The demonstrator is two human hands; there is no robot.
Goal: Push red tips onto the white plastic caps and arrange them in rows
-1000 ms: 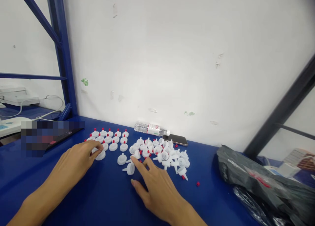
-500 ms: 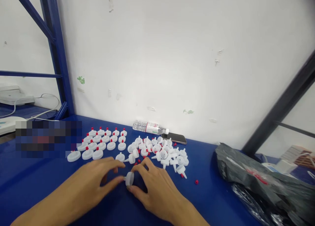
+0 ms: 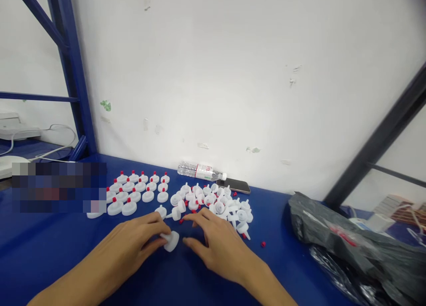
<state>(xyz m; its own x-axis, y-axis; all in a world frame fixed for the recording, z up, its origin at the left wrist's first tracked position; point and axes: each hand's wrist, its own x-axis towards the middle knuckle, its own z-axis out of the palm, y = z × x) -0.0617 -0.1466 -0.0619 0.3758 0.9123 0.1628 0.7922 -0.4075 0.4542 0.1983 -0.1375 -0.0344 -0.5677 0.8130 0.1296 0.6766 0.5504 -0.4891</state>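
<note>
My left hand (image 3: 146, 235) pinches the nozzle of a white nozzle cap (image 3: 171, 241), whose wide round base faces right. Just right of it, my right hand (image 3: 213, 239) has its thumb and fingers apart with nothing between them. A heap of loose white nozzle caps (image 3: 219, 207) lies beyond my right hand, with small red tips (image 3: 263, 244) in and around it. To the left, rows of white caps with red tips (image 3: 129, 207) stand upright on the blue table (image 3: 146, 279).
A clear water bottle (image 3: 203, 172) and a dark phone (image 3: 234, 185) lie at the wall behind the heap. Grey plastic bags (image 3: 353, 248) cover the right side. A blue metal frame (image 3: 75, 75) rises at the left, beside a pixelated patch.
My right hand has let go of the cap's base and drawn slightly right. My left hand has closed on the nozzle, and the cap has tilted. The view has shifted slightly.
</note>
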